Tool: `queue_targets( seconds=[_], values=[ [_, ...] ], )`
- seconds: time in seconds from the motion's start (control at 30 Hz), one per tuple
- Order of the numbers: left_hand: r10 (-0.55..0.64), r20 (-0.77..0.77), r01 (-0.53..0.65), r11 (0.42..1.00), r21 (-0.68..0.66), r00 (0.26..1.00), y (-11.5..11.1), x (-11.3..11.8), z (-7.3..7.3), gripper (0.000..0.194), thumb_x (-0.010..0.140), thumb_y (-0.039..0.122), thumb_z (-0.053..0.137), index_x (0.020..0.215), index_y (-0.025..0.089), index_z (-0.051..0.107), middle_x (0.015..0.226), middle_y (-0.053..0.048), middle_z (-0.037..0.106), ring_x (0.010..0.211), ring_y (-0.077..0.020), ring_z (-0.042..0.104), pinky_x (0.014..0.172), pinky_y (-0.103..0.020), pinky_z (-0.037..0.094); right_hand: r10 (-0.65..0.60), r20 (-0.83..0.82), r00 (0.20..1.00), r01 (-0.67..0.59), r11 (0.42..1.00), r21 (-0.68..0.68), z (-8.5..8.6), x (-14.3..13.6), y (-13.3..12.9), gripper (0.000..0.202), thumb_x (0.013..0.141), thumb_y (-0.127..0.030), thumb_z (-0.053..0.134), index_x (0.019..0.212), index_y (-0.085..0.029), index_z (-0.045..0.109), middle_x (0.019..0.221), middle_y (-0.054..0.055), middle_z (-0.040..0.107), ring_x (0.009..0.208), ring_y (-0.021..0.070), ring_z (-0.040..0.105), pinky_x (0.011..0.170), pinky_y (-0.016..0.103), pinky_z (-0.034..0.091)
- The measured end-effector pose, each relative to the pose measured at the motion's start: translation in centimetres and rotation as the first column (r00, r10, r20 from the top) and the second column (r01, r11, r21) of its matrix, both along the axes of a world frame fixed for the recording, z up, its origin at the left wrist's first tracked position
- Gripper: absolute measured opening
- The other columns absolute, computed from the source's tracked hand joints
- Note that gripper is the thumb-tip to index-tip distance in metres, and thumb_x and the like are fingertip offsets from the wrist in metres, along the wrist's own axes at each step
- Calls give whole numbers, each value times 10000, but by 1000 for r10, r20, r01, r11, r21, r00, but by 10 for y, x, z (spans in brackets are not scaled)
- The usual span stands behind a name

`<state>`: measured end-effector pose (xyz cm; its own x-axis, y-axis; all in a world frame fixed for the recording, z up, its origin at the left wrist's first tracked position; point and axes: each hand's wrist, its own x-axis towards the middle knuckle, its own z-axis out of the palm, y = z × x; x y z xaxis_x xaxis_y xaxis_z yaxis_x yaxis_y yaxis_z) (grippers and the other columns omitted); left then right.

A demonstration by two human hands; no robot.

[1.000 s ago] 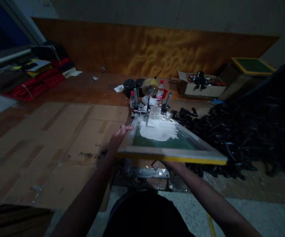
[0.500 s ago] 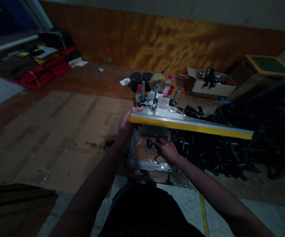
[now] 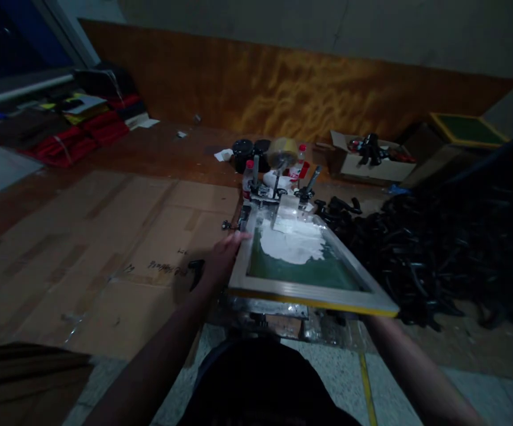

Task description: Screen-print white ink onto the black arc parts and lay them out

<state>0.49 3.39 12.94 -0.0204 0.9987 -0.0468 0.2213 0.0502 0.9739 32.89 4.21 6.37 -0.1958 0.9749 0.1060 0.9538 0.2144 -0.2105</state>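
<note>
A metal-edged screen frame (image 3: pixel 313 294) with green mesh and a patch of white paste (image 3: pixel 292 244) lies low over the work stand (image 3: pixel 283 326). My left hand (image 3: pixel 228 247) is closed on the frame's left side. The frame covers my right hand; only the forearm shows, coming from under the right corner. A pale block (image 3: pixel 288 208) rests at the back of the paste, below the clamps. On the cardboard, left of my left forearm, lies a small black part (image 3: pixel 196 272).
Many black parts (image 3: pixel 398 254) are heaped on the right. Behind the stand are bottles (image 3: pixel 248 176), black jars (image 3: pixel 242 155) and a tape roll (image 3: pixel 283 152). An open box (image 3: pixel 376 167) stands back right. Red cloth (image 3: pixel 78 139) lies back left.
The screen frame has swung down from a raised, edge-on position, and its mesh and paste now show. My left hand has come down with it. My right hand has gone out of sight beneath it.
</note>
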Motion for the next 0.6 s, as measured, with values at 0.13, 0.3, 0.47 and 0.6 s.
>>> queue_targets(
  seconds=[0.13, 0.3, 0.47, 0.6],
  values=[
    [-71, -45, 64, 986, -157, 996, -22, -5, -57, 508, 839, 444, 537, 1251, 159, 624, 1048, -94, 722, 904, -239, 671, 785, -359, 547, -170, -77, 983, 181, 967, 181, 22, 2, 30, 436, 915, -273, 435, 1243, -56, 622, 1189, 179, 658, 1063, 266, 619, 887, 375, 515],
    [-53, -125, 30, 983, -181, 991, -24, 1, -108, 600, 860, 335, 553, 1414, 121, 474, 1210, -151, 677, 1038, -263, 665, 919, -393, 525, 53, 33, 998, -57, 988, 145, 41, -78, 54, 566, 818, -274, 647, 1349, -133, 513, 1388, 188, 505, 1224, 325, 490, 968, 421, 432],
    [-81, -139, 63, 989, -131, 987, -22, 0, -125, 531, 894, 348, 508, 1391, 159, 501, 1364, -130, 598, 1189, -259, 606, 1044, -412, 457, 164, 152, 975, -126, 964, -236, 28, -105, 30, 218, 892, -170, 501, 1054, -168, 646, 1007, 115, 682, 950, 252, 615, 768, 310, 454],
    [-81, -149, 51, 979, -197, 985, -23, 0, -130, 522, 901, 348, 495, 1391, 165, 500, 1304, -121, 643, 1133, -252, 638, 1027, -414, 470, 475, 119, 872, -441, 867, -232, 14, -88, -9, 221, 908, -134, 464, 1030, -156, 646, 1031, 116, 680, 1004, 233, 585, 814, 308, 435]
  ],
)
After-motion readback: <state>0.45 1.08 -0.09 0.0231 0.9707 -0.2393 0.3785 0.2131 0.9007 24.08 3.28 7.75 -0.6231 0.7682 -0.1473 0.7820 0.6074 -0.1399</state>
